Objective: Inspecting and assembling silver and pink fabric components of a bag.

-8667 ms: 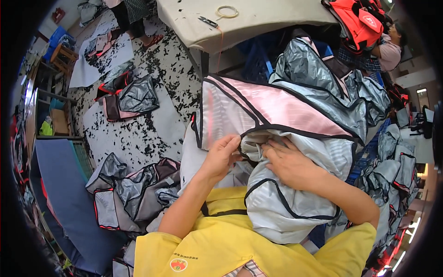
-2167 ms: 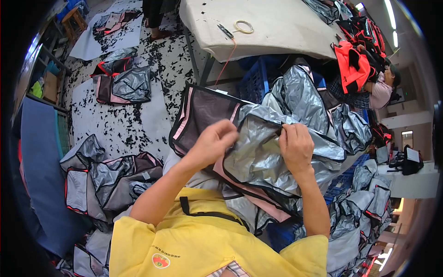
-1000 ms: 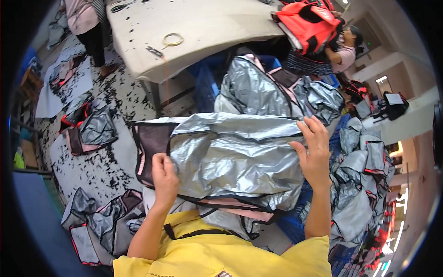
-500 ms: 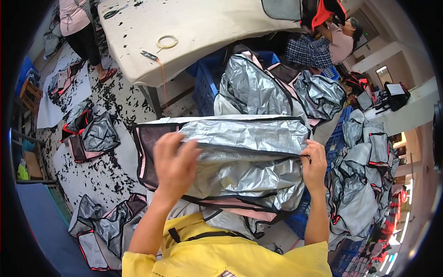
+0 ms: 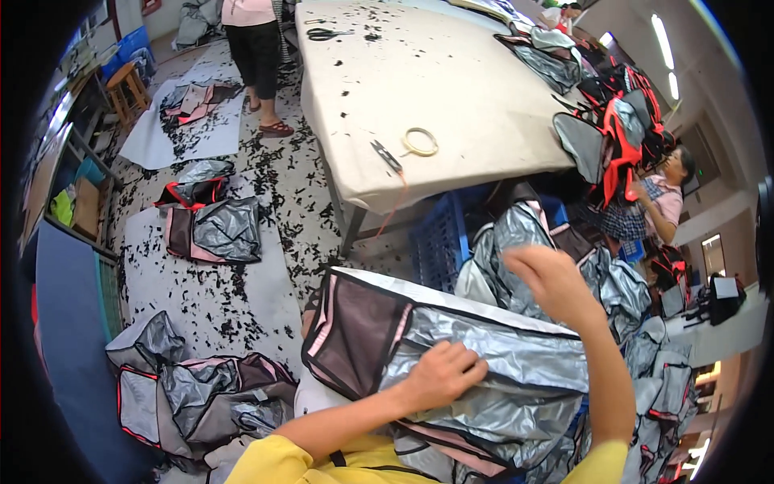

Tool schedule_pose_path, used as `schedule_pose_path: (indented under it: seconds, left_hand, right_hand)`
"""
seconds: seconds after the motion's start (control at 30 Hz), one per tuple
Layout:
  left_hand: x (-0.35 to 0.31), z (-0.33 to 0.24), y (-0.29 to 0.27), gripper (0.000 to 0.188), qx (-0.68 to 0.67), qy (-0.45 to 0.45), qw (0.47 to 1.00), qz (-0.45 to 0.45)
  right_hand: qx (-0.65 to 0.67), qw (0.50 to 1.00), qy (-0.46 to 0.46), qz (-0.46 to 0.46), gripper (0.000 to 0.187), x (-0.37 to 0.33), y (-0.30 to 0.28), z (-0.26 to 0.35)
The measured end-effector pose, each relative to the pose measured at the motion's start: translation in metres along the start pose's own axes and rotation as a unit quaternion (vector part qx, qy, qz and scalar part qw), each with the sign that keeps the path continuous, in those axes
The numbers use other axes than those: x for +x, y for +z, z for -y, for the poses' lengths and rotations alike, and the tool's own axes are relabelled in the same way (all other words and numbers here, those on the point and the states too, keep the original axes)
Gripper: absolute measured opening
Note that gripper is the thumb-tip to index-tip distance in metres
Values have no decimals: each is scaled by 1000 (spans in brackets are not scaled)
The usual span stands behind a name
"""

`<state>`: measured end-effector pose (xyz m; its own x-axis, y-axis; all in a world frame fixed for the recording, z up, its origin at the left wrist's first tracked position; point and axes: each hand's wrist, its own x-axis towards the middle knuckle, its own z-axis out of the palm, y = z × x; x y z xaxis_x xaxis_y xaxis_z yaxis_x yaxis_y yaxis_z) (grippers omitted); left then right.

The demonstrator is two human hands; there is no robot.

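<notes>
The silver bag (image 5: 520, 367), black-edged with a brown panel (image 5: 355, 335) at its left end, lies before the yellow shirt (image 5: 278, 461), apparently across the lap, where we judge both hands can reach it. The left hand (image 5: 442, 375) rests on the silver cloth, fingers curled, presumably steadying it; we cannot tell whether it pinches a fold. The right hand (image 5: 552, 282) hangs above the far right side, fingers bent and blurred; we cannot tell whether it holds anything. On the far table (image 5: 476, 97), snips (image 5: 387, 156) lie near a pale ring (image 5: 421, 142), on an orange cord (image 5: 404, 184) that probably keeps them from straying. Compared with half a second earlier, we find the right hand gone from the bag's right edge, which it then pinched; the left, then blurred over the brown panel, now lies farther right.
</notes>
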<state>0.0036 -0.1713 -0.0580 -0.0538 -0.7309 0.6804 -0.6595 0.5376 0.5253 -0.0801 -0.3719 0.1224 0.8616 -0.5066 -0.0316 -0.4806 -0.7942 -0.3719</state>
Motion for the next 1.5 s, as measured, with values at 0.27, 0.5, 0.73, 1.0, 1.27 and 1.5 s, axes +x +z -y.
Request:
schedule_pose_path:
  seconds: [0.27, 0.5, 0.73, 1.0, 1.27, 1.5]
  left_hand:
    - [10, 3, 14, 28, -32, 8, 999, -35]
    - [9, 2, 12, 23, -39, 3, 999, -14]
    - [5, 7, -6, 29, -19, -21, 999, -28]
    - [1, -27, 7, 40, -30, 35, 998, -48]
    - [0, -54, 5, 29, -42, 24, 997, -64]
    - [-7, -54, 10, 26, -14, 61, 997, -55]
  right_hand:
    - [-92, 963, -153, -202, 34, 247, 194, -47]
    - [-15, 979, 26, -203, 21, 202, 161, -60]
    - [617, 755, 131, -178, 41, -11, -2, 19]
    - [699, 623, 306, -171, 43, -253, 52, 126]
    - [251, 900, 306, -183, 40, -277, 80, 127]
    - [149, 893, 274, -323, 32, -272, 102, 117]
